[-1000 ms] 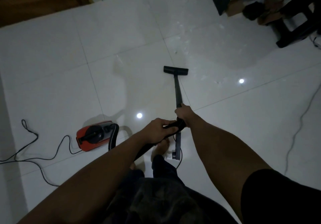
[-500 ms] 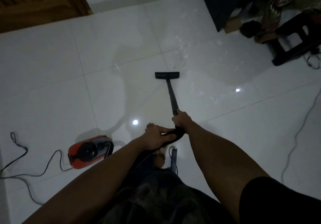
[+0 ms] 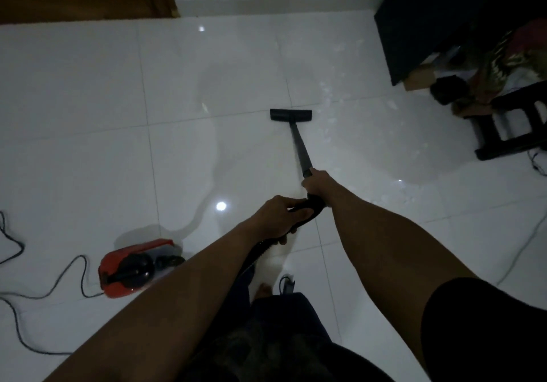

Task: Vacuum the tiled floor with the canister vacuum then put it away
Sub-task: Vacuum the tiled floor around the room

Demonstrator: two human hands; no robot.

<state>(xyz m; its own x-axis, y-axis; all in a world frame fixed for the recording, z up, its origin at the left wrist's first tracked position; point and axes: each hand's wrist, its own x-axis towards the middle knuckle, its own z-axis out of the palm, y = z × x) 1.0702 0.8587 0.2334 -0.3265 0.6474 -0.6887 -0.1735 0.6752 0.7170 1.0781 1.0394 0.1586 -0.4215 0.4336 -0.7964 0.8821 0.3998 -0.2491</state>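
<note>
A black power cord (image 3: 80, 257) loops over the white tiled floor (image 3: 88, 100) to the left of the red canister vacuum (image 3: 130, 251) and reaches its near left corner. The canister sits flat on the tiles, low in the view. Just right of the canister, a black hose (image 3: 251, 258) runs up to the left grip (image 3: 272, 218), whose fingers are curled round the bent black handle (image 3: 310, 208). Farther right of the canister and beyond it, the right grip (image 3: 318, 181) is clenched round the near end of the wand (image 3: 300, 147). The wand slants away to the floor nozzle (image 3: 290, 114), which lies flat on the tiles, well beyond the canister and to its right. White flecks (image 3: 328, 97) are scattered on the tiles, farther right of the canister than the nozzle. Far to the right of the canister stand a dark cabinet (image 3: 420, 26) and a black stool (image 3: 509, 132).
</note>
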